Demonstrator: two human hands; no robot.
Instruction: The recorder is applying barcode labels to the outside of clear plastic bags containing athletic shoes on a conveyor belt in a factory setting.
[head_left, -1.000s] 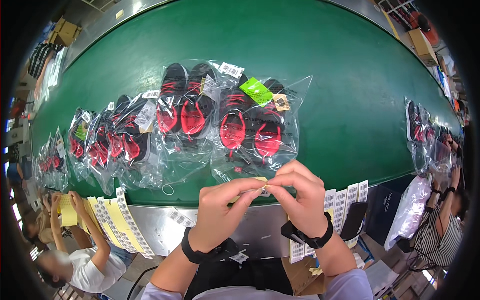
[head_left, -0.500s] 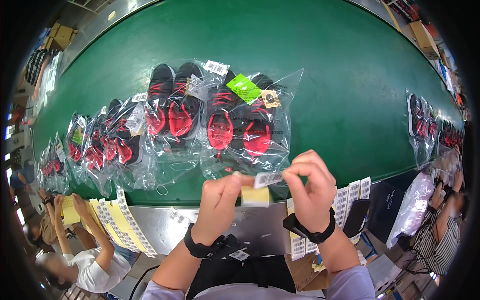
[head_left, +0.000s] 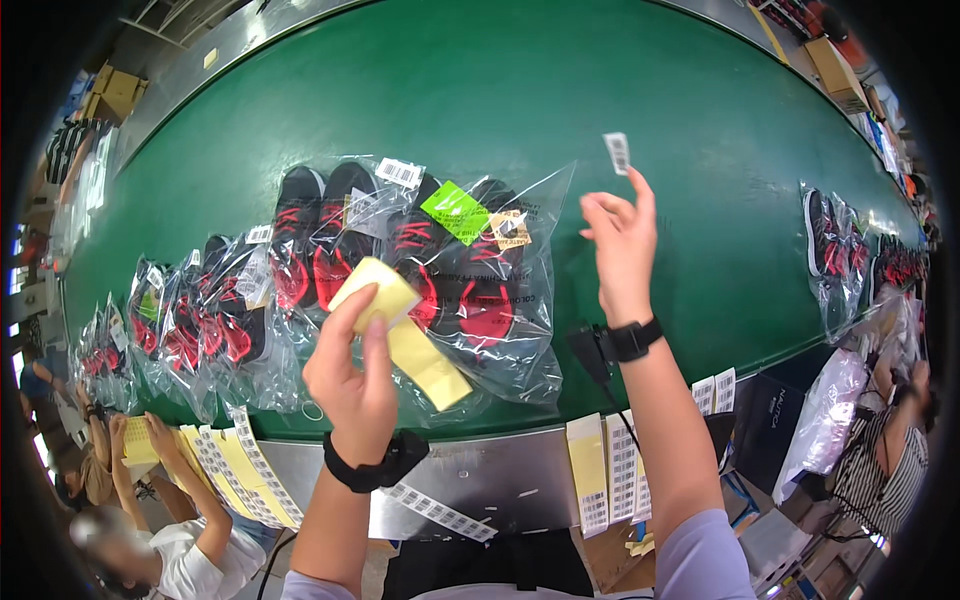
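Observation:
My left hand (head_left: 352, 372) pinches a folded strip of yellow label backing paper (head_left: 428, 362) between thumb and fingers, over the bagged shoes. My right hand (head_left: 625, 245) is raised above the green surface, right of the shoes, index finger stretched out. A white barcode sticker (head_left: 617, 153) clings to that fingertip; the other fingers are curled. Nearest lies a clear plastic bag (head_left: 541, 300) with a pair of black and red shoes (head_left: 486, 308), bearing a green sticker (head_left: 456, 212) and a tan one (head_left: 510, 229). Beside it, another bagged pair (head_left: 333, 232) carries a white barcode label (head_left: 399, 172).
More bagged shoes (head_left: 222, 320) line the green belt (head_left: 700, 140) to the left, and others (head_left: 838, 240) lie far right. Barcode label sheets (head_left: 590, 475) hang over the metal edge (head_left: 530, 462). Co-workers (head_left: 200, 545) sit at both sides.
The barcode sticker has come off the yellow backing and moved up and right with my right hand. My left hand has moved left and forward with the backing. The bagged shoes have shifted slightly left.

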